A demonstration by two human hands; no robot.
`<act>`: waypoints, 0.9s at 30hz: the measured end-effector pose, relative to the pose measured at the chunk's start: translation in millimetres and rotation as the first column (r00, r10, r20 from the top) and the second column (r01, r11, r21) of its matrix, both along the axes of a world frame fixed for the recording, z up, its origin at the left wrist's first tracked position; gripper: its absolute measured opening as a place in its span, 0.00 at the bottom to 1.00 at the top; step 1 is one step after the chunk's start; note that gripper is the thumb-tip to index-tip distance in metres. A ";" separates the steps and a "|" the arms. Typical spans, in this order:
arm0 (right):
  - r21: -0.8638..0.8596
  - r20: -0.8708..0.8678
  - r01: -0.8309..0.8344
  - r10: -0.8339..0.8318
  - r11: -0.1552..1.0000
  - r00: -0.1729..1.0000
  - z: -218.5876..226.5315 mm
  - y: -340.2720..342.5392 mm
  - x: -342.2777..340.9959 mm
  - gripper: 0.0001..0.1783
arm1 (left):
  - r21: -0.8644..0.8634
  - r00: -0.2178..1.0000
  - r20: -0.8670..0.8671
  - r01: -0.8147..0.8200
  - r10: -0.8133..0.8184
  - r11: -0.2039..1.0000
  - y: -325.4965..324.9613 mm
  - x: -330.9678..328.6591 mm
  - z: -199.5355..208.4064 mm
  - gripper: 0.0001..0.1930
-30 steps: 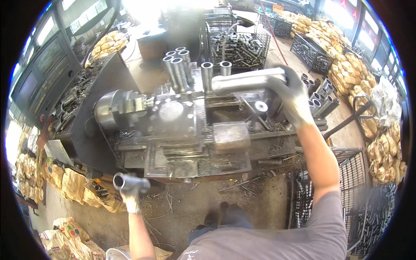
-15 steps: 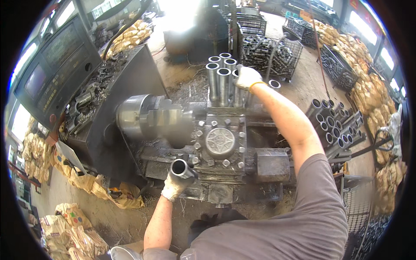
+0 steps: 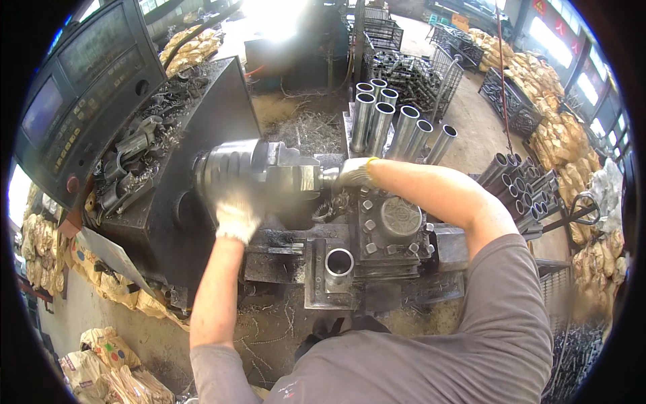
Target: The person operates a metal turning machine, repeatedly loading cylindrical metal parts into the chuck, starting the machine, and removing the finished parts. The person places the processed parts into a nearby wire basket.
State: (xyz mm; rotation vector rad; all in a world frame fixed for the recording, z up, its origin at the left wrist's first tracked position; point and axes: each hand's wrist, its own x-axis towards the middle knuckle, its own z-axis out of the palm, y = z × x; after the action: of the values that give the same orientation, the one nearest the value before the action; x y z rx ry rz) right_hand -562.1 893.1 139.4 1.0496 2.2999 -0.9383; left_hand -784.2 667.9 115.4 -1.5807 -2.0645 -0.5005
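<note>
My left hand, in a pale work glove, is against the near side of the round metal lathe chuck; a blur covers its fingers. My right hand, also gloved, is closed around a short bright metal tube at the end of the chuck jaws. Most of that tube is hidden by the glove and the jaws. Nearer to me, another metal tube stands upright on the machine slide. To its right sits the square tool post with its ring of bolts.
Several tubes stand upright beyond my right forearm. More tubes lean in a bunch at the right. A control panel rises at the left, beside a chip-strewn metal housing. Wire bins stand behind.
My left hand has let go of a tube, now upright on the slide, and moved up to the chuck. My right hand has come from the standing tubes to the jaws. The view has shifted.
</note>
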 end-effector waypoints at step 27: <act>0.623 -0.470 0.049 0.323 0.781 0.821 20.3 83.3 -44.0 0.27 | 0.091 0.997 0.033 0.062 -0.065 0.994 44.9 -20.5 12.6 0.44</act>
State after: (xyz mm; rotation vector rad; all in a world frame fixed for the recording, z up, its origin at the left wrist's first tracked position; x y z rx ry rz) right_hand -606.2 976.4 159.7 0.8651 3.2779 -0.4479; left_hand -804.7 712.8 128.1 -1.5995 -1.9933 -0.6406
